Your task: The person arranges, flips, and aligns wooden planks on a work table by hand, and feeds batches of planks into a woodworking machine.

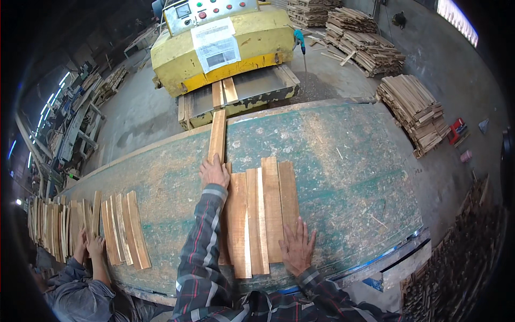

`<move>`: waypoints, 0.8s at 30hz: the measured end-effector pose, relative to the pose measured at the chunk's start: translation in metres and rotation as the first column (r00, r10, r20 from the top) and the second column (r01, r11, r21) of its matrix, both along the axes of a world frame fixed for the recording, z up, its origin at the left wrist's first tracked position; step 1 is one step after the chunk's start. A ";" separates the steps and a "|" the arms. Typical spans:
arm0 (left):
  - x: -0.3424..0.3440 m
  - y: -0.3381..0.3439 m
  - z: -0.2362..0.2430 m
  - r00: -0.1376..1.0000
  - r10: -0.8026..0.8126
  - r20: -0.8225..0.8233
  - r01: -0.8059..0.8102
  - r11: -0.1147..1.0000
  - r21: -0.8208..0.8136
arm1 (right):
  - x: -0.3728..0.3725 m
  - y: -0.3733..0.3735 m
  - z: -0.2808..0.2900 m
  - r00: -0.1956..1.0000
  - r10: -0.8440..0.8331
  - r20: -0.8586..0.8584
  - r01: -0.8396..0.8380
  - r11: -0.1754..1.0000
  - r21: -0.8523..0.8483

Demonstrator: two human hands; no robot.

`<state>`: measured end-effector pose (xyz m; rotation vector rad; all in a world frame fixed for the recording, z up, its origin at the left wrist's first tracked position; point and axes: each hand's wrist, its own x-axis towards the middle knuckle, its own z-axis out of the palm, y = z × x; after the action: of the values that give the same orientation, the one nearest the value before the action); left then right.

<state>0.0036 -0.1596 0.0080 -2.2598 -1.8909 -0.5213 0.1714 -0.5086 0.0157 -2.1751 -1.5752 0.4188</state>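
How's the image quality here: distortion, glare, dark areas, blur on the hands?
Head view: fisheye bends the edges of the green table; a bright panel glares upper right; the corners are black. Same head view: left hand and right hand look reasonably clear.

A narrow brown wooden strip point(217, 134) lay pointing forward on the green table point(354, 161) — beside it, pale-streaked brown boards point(272, 214) sat flat in a row, ends uneven.
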 end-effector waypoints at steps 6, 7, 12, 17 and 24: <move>0.051 0.053 0.000 1.000 -0.022 0.019 0.022 1.000 -0.006 | 0.011 0.010 0.002 1.000 -0.019 -0.015 0.019 1.000 -0.001; 0.058 0.057 -0.003 0.999 -0.029 0.022 0.029 1.000 -0.009 | 0.012 0.007 0.003 1.000 -0.027 -0.012 0.027 1.000 -0.004; 0.067 0.085 -0.015 1.000 -0.016 0.002 0.016 0.999 0.032 | 0.008 0.000 -0.002 0.998 -0.020 0.056 0.022 0.999 -0.038; 0.028 0.105 -0.019 0.997 0.042 -0.063 -0.045 0.997 -0.057 | -0.007 -0.014 0.004 0.999 -0.007 0.040 0.009 0.999 -0.036; -0.084 0.002 -0.023 0.995 -0.092 -0.049 0.081 0.978 -0.190 | 0.036 -0.031 0.003 0.962 -0.108 -0.252 0.165 0.962 0.218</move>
<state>-0.0807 -0.1580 -0.0151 -2.4551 -1.8928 -0.2951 0.2074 -0.5396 0.0185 -1.9567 -1.2665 0.4079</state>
